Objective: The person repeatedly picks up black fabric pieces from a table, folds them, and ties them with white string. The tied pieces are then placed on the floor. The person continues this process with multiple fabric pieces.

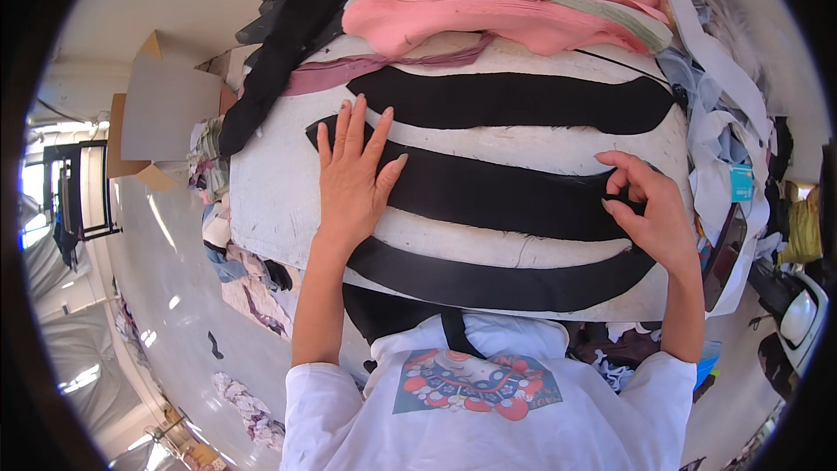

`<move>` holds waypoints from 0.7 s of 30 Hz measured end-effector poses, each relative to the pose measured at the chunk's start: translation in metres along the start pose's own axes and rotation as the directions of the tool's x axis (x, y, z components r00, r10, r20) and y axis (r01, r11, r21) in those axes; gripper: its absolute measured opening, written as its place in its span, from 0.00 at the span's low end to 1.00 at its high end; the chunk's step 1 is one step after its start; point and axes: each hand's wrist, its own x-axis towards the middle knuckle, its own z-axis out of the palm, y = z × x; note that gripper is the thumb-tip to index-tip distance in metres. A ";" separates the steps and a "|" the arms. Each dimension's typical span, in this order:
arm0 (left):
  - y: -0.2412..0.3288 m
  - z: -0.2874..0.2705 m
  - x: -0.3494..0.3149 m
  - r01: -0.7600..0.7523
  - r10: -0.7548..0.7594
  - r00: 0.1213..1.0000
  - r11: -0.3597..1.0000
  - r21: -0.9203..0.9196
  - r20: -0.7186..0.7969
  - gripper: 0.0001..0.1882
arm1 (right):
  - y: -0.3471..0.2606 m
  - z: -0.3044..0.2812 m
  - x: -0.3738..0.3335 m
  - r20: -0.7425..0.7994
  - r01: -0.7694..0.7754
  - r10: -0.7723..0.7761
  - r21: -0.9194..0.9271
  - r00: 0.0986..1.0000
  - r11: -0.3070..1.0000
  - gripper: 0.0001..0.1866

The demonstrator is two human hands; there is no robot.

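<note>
At the pinch: the right end of the middle black fabric strip (497, 196) is nipped between thumb and fingertips of the right hand (649, 214).
Left of the pinch: the left hand (353, 179) is laid flat and open on the strip.
Around the grip: the strip is flanked by an upper black strip (523, 100) and a lower black strip (497, 283) on a white board (261, 201).
Beyond: pink folded cloth (488, 13) is stacked.
Handling: judged light, limp and easily shifted; best taken at its ends.
Hidden: the near board edge is covered by the white shirt (488, 401).

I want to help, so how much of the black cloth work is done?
Two black strips, the far strip and near strip, already lie flat on the white board. In hand: the left hand presses the middle strip while the right hand pinches its end. The pink stack looks untouched.
</note>
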 end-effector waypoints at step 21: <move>0.075 0.004 0.021 -0.312 0.317 0.936 0.949 -0.057 0.153 0.40 | 0.040 -0.020 -0.026 -0.284 -0.067 0.046 -0.065 0.958 0.996 0.28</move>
